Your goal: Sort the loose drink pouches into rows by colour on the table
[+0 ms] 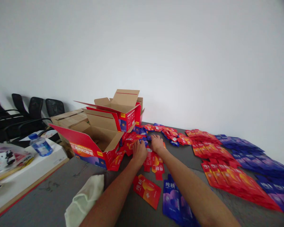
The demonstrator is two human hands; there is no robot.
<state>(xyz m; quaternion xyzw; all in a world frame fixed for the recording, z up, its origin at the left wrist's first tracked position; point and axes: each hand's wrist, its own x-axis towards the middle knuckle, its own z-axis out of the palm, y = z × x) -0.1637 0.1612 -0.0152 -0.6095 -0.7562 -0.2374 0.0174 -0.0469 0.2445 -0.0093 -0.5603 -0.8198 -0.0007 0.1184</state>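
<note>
Both of my hands reach into a loose heap of red pouches (133, 137) and blue ones. My left hand (139, 152) has its fingers curled at the near side of the heap, against a blue pouch (145, 142). Close beside it on the right, my right hand (157, 143) bends its fingers down into the pouches; what its fingertips hold is hidden. Beneath and in front of the hands lie upright red pouches (158, 166). Nearer to me are a tilted red pouch (147, 191) and several overlapping blue pouches (171, 199), partly covered by my right forearm.
Left of the heap stands an open red carton (85, 150), with another open carton (130, 118) behind it. Overlapping rows of red pouches (232, 176) and blue pouches (253, 157) cover the right side. A white cloth (87, 198) lies near my left forearm. A water bottle (41, 145) stands far left.
</note>
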